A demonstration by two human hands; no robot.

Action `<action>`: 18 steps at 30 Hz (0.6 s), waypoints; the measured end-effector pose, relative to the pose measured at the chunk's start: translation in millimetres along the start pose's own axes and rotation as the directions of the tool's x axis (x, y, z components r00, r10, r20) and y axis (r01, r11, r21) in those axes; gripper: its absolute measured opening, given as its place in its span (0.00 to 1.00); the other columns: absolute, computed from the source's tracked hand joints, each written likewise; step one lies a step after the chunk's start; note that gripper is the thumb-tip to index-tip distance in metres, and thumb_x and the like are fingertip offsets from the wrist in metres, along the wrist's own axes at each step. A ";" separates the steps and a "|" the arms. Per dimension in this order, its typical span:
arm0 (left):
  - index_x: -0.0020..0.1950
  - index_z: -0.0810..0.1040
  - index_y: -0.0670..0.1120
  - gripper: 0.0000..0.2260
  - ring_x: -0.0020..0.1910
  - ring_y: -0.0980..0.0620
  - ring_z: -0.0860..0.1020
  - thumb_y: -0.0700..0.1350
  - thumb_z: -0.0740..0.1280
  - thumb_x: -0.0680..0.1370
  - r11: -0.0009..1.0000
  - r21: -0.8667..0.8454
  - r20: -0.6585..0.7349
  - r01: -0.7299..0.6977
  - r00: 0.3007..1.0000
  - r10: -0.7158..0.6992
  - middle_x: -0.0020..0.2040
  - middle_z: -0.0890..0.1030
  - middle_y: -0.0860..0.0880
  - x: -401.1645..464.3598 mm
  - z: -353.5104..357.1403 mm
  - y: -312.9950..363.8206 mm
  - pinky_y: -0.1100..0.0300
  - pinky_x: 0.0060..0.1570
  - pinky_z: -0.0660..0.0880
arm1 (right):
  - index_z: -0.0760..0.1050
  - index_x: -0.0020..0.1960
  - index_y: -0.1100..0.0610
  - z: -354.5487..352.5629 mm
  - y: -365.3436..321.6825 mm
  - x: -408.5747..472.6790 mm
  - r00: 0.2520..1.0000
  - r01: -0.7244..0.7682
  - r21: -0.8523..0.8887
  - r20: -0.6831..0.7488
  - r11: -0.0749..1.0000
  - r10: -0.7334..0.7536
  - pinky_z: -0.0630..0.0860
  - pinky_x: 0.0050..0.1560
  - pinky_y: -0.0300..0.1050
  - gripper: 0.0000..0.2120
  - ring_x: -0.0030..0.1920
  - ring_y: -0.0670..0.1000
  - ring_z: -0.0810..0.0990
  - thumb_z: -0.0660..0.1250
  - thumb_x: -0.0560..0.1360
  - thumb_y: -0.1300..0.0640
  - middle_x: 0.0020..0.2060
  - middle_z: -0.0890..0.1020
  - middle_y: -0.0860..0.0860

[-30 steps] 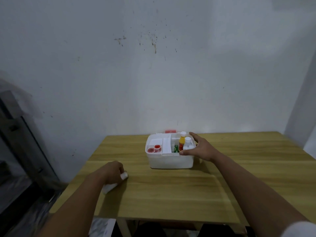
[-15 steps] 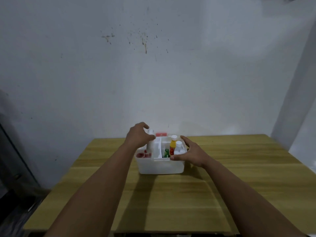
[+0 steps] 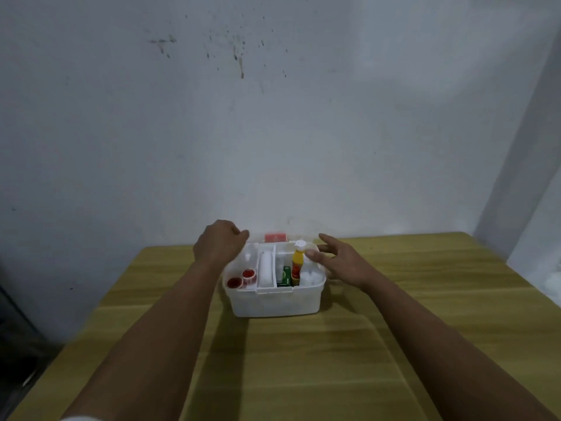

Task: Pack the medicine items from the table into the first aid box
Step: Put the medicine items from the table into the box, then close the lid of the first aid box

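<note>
Two hands hover over the white box (image 3: 274,302) on the bench (image 3: 394,329). Left hand (image 3: 219,244) is curled, grasping nothing visible; right hand (image 3: 341,261) spreads loosely beside the yellow bottle (image 3: 298,262).

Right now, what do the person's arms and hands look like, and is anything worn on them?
Both forearms are bare from wrist to near the elbow. The left hand and the right hand wear no gloves, and no rings, watch or bracelets are visible. A white sleeve edge shows at the bottom of the left arm.
</note>
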State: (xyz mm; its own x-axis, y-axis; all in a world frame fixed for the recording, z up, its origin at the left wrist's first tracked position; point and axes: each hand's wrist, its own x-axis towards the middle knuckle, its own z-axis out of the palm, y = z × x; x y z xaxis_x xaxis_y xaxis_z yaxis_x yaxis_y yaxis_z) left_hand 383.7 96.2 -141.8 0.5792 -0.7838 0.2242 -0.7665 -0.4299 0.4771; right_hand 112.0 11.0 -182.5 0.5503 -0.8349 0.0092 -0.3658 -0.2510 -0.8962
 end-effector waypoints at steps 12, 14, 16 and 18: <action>0.55 0.80 0.40 0.27 0.46 0.45 0.80 0.64 0.64 0.78 0.703 -0.495 0.440 0.510 0.845 -0.303 0.50 0.83 0.43 48.0 42.2 -40.5 0.53 0.39 0.74 | 0.77 0.61 0.69 20.9 12.9 82.5 0.935 -0.306 0.257 -0.100 0.917 0.340 0.77 0.45 0.48 0.40 0.51 0.61 0.86 0.63 0.76 0.30 0.53 0.85 0.63; 0.51 0.81 0.38 0.30 0.47 0.42 0.82 0.66 0.65 0.76 0.701 -0.521 0.414 0.487 0.863 -0.292 0.49 0.85 0.41 54.6 48.0 -37.2 0.51 0.44 0.77 | 0.79 0.52 0.68 21.9 12.6 94.0 0.931 -0.308 0.273 -0.111 0.912 0.347 0.74 0.42 0.48 0.37 0.47 0.63 0.85 0.64 0.76 0.31 0.46 0.85 0.64; 0.53 0.83 0.37 0.34 0.48 0.41 0.83 0.69 0.64 0.75 0.702 -0.539 0.392 0.467 0.876 -0.282 0.48 0.85 0.42 58.6 50.3 -34.6 0.50 0.49 0.78 | 0.73 0.43 0.61 21.8 11.1 101.0 0.927 -0.316 0.268 -0.120 0.910 0.357 0.72 0.41 0.48 0.30 0.38 0.57 0.78 0.64 0.76 0.31 0.38 0.79 0.59; 0.56 0.82 0.39 0.37 0.47 0.42 0.82 0.72 0.60 0.74 0.706 -0.532 0.405 0.468 0.873 -0.273 0.49 0.84 0.41 57.3 46.0 -31.8 0.52 0.45 0.76 | 0.75 0.44 0.59 19.8 10.7 103.3 0.924 -0.328 0.249 -0.118 0.912 0.364 0.74 0.42 0.48 0.29 0.38 0.56 0.78 0.64 0.75 0.31 0.37 0.78 0.57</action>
State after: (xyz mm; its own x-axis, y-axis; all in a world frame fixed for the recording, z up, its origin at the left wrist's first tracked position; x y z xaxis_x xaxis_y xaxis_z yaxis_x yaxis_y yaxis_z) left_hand 428.5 44.4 -183.3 0.6023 -0.7481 -0.2786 -0.1223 -0.4313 0.8939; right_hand 179.8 -68.3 -200.0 0.2862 -0.9206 -0.2655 -0.3271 0.1666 -0.9302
